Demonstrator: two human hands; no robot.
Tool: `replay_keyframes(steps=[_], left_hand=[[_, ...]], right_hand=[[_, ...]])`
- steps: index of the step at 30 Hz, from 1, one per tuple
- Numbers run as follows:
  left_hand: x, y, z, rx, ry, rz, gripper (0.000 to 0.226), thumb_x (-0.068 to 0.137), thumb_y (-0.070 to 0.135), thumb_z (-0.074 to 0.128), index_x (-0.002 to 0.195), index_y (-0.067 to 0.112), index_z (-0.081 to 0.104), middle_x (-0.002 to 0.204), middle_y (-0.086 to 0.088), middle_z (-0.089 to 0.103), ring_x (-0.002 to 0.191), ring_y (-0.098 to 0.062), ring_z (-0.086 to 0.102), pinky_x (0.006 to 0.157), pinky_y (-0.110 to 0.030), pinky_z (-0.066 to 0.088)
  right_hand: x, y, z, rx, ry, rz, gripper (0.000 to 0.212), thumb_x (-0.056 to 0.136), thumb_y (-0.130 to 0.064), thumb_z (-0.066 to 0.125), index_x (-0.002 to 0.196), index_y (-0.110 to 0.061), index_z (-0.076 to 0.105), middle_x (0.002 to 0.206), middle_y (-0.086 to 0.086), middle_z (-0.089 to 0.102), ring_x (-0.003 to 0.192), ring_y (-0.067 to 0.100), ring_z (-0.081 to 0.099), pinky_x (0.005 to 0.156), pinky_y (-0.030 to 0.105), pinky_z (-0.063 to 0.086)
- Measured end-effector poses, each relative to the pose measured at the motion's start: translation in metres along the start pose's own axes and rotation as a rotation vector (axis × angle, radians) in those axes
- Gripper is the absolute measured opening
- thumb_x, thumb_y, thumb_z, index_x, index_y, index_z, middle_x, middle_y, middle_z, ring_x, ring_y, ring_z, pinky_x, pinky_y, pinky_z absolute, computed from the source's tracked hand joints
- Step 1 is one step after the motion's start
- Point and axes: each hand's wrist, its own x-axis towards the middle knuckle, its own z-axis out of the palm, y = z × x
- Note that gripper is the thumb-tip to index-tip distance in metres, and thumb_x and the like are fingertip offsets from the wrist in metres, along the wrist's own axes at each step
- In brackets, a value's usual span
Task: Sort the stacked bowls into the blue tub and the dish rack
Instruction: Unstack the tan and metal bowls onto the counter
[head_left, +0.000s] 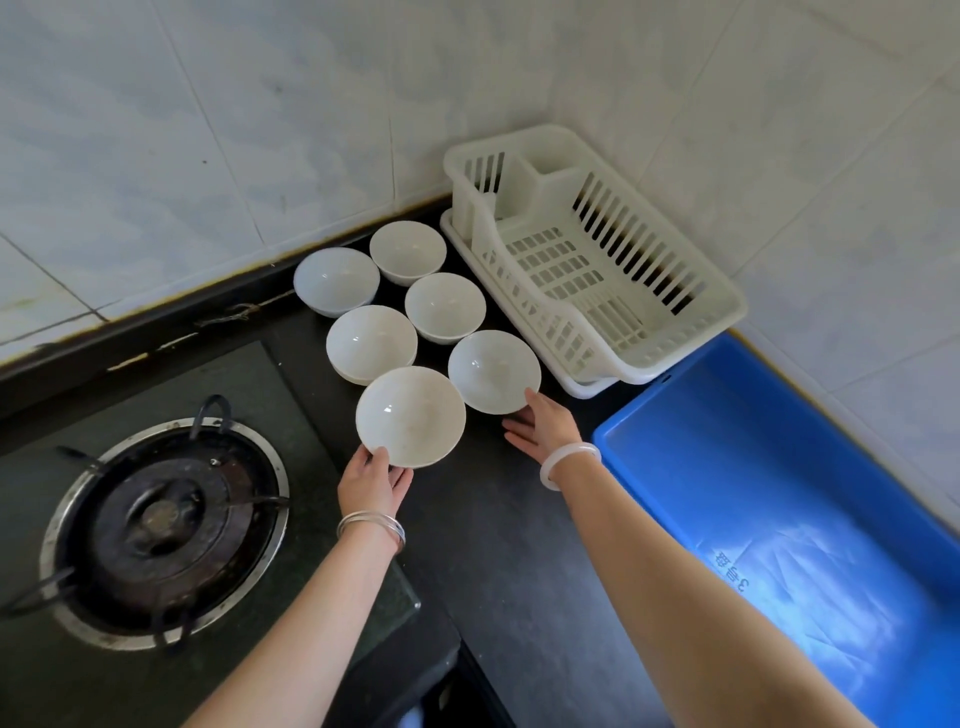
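1. The left hand (375, 480) pinches the near rim of the nearest round white bowl (410, 415), thumb on the lip and fingers curled under. The bowl looks raised and tipped toward the camera, so held by one edge it could rotate out of the grip and drop onto the dark stone counter (498, 519).
2. The right hand (540, 421) is spread open, fingertips touching the near edge of the neighbouring white bowl (493, 371) but not closed on it. A push there could slide that bowl into the white slotted plastic dish rack (597, 260) just beside it.
3. The remaining white bowls (371, 343) sit close together, some perhaps still doubled up, though I cannot tell from above. Lifting one could drag another along.
4. The blue rectangular plastic tub (779, 493) lies to the right, below the rack; both look empty. A carry across could clip the tub's rim.
5. The gas burner (161, 530) sits by the left arm, and a dropped bowl might land there.
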Motion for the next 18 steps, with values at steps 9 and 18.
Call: replay_keyframes(steps=[9, 18], left_hand=[[-0.049, -0.039, 0.004, 0.25, -0.172, -0.063, 0.041, 0.094, 0.009, 0.046, 0.134, 0.002, 0.043, 0.128, -0.014, 0.054, 0.121, -0.029, 0.052, 0.101, -0.036, 0.045], [-0.149, -0.117, 0.047, 0.819, -0.747, -0.072, 0.029, 0.091, 0.008, 0.051, 0.12, 0.004, 0.057, 0.107, -0.009, 0.063, 0.094, -0.018, 0.064, 0.084, -0.022, 0.051]], right_hand=[[-0.055, 0.02, -0.059, -0.175, 0.059, -0.193, 0.033, 0.097, -0.03, 0.047, 0.127, -0.016, 0.053, 0.119, 0.006, 0.063, 0.097, 0.022, 0.064, 0.077, 0.029, 0.053], [-0.181, 0.072, -0.214, -0.427, 0.487, -0.417, 0.019, 0.094, -0.022, 0.048, 0.101, -0.017, 0.065, 0.088, 0.002, 0.069, 0.069, 0.016, 0.064, 0.075, 0.034, 0.053]])
